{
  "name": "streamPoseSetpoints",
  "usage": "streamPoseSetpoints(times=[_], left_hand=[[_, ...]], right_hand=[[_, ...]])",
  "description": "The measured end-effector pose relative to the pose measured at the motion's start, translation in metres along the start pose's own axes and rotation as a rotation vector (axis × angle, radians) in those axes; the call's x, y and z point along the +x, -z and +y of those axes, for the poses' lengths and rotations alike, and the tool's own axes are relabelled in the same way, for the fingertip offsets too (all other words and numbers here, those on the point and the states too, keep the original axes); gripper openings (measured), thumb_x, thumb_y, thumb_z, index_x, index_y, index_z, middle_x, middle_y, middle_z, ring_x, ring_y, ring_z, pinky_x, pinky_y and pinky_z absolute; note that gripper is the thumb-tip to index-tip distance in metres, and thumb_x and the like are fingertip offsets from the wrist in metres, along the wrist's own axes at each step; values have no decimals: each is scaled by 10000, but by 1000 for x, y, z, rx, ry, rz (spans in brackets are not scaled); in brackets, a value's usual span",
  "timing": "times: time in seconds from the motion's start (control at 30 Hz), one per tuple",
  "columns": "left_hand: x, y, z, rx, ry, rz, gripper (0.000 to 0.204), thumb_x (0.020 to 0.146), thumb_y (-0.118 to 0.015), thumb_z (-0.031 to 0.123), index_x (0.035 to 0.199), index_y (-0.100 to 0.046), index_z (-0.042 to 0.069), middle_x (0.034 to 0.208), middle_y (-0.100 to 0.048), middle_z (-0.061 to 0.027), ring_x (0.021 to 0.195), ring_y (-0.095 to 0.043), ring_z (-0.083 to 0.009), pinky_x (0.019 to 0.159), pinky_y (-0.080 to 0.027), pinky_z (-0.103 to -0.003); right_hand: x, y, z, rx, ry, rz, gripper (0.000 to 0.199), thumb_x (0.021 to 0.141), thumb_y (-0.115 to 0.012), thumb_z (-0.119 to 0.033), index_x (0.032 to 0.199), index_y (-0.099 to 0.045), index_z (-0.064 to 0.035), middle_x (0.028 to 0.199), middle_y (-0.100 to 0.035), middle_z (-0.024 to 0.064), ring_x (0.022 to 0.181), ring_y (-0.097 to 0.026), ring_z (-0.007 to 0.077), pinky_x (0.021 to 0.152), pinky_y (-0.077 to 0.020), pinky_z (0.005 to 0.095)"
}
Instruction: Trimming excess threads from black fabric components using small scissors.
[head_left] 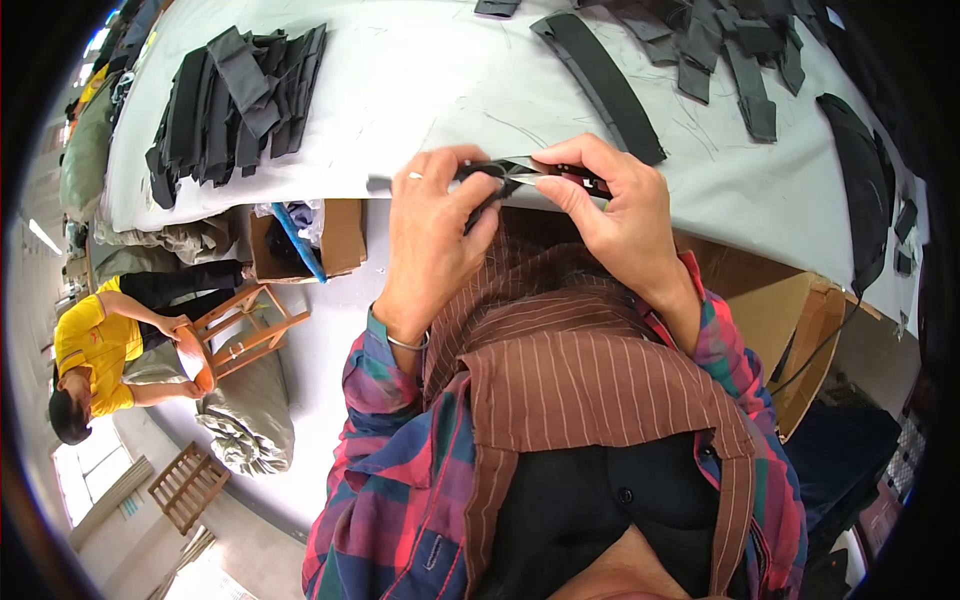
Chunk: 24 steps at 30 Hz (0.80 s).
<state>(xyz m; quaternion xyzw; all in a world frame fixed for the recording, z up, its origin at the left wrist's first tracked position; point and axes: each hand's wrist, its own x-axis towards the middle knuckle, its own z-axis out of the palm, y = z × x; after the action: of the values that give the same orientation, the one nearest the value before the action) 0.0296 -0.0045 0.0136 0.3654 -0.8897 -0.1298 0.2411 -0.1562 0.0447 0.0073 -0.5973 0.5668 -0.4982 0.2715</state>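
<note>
My left hand (432, 225) pinches a small black strap piece (490, 178) at the near edge of the pale grey table (420, 80). My right hand (610, 205) grips small thread snips (565, 180) whose metal blades meet the strap piece between my two hands. A ring sits on my left hand and a bangle on that wrist. Both hands hover just over the table's edge, above my brown striped apron.
A stack of black strap pieces (235, 105) lies at the table's left, a long black strap (600, 80) in the middle, several more straps (720, 40) at the back right. A cardboard box (310, 240) and another (790, 330) stand below. A person in yellow (100, 350) sits at left.
</note>
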Motion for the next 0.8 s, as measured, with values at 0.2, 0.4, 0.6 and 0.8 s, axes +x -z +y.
streamPoseSetpoints(times=[0.2, 0.4, 0.6, 0.8], left_hand=[[21, -9, -8, -187, 150, 238, 189, 682, -698, -54, 779, -558, 28, 991, -598, -95, 801, -579, -216, 681, -461, -296], [0, -51, -12, -273, 282, 401, 254, 670, -673, -100, 807, -508, 37, 834, -549, -75, 692, -534, -178, 633, -447, -264], [1, -60, -8, -252, 182, 441, 320, 580, -635, -138, 782, -466, 44, 771, -461, -98, 711, -512, -294, 615, -432, -358], [1, -63, -8, -271, 177, 448, 312, 578, -636, -136, 772, -474, 47, 780, -472, -94, 703, -523, -283, 607, -438, -350]], right_hand=[[-3, -2, 14, 116, -132, 47, 150, 821, -675, -121, 953, -671, -51, 800, -672, 77, 699, -632, 143, 650, -481, 261], [-3, -2, 17, 38, -103, 37, 160, 818, -689, -143, 947, -667, -50, 823, -683, 81, 683, -629, 169, 643, -482, 275], [0, -4, 17, -246, 90, 49, 140, 792, -700, -185, 894, -655, -100, 747, -653, 32, 627, -606, 193, 575, -409, 311], [5, -12, 27, -380, 112, 66, 104, 808, -682, -208, 826, -633, -117, 681, -629, 6, 587, -582, 197, 537, -352, 334]])
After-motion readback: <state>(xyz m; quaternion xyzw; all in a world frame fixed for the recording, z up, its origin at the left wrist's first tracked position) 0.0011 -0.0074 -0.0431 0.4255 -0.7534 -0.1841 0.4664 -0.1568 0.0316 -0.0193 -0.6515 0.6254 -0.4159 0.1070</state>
